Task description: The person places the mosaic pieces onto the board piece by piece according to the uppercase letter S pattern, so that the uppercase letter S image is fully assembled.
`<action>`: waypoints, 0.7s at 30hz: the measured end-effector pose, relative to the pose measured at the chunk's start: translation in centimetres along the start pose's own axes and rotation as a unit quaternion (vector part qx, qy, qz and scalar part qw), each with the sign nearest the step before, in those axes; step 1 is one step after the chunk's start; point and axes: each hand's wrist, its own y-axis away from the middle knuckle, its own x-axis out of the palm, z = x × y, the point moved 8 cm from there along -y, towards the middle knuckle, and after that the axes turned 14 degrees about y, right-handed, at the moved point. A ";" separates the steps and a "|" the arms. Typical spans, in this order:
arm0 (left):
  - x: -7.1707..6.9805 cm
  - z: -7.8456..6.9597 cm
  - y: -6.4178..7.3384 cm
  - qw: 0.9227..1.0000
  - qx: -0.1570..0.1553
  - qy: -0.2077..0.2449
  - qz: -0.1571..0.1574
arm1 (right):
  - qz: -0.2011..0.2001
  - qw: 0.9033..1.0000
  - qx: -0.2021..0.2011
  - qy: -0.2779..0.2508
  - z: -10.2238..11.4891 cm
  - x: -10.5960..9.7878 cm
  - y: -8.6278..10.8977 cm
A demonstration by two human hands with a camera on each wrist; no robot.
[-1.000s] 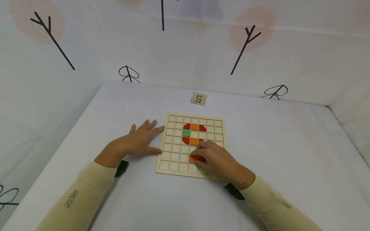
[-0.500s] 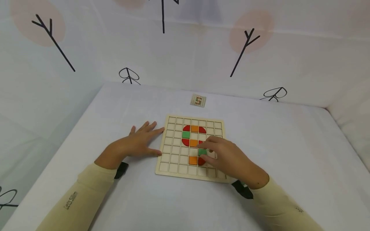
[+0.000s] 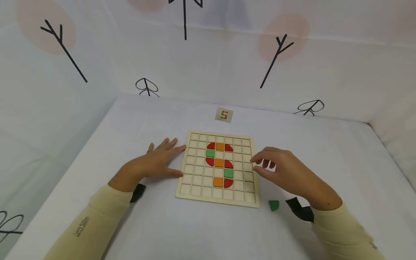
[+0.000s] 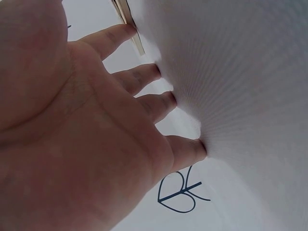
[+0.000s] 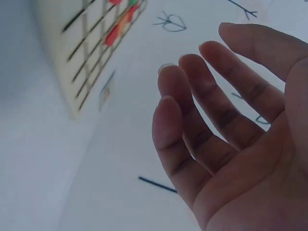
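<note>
A pale wooden grid board [image 3: 195,187] lies on the white table, with red, orange and green tiles set in its cells in an S-like curve. Lowest in that curve are an orange square [image 3: 218,181] and a red quarter-round tile [image 3: 228,183]. My left hand [image 3: 152,164] rests spread on the table, thumb and index fingertip at the board's left edge. Over the board's right edge hovers my right hand [image 3: 282,169], fingers loosely bent and nothing between them, as the right wrist view also shows. A green quarter-round tile [image 3: 274,205] lies on the table below that hand.
Behind the board sits a small card [image 3: 224,115] printed with a grid and an S pattern. White cloth walls [image 3: 221,68] with drawn trees and leaves rise at the back and sides of the table.
My right hand has lifted off the lower tiles and moved right, past the board's edge. A green square and the loose green quarter-round have come into view. The left hand stays in place.
</note>
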 end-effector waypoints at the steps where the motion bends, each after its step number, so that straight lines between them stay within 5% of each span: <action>1: 0.1 0.0 0.0 1.000 0.000 -0.001 0.000 | 0.010 1.000 0.004 0.001 -0.4 0.2 0.3; 10: 0.2 0.2 -0.2 1.000 -0.003 -0.008 -0.004 | 0.137 0.990 0.013 -0.033 -3.6 3.3 2.9; 21: 0.1 0.2 -0.2 1.000 0.000 -0.005 -0.004 | 0.153 0.983 -0.049 -0.088 -4.0 4.9 4.6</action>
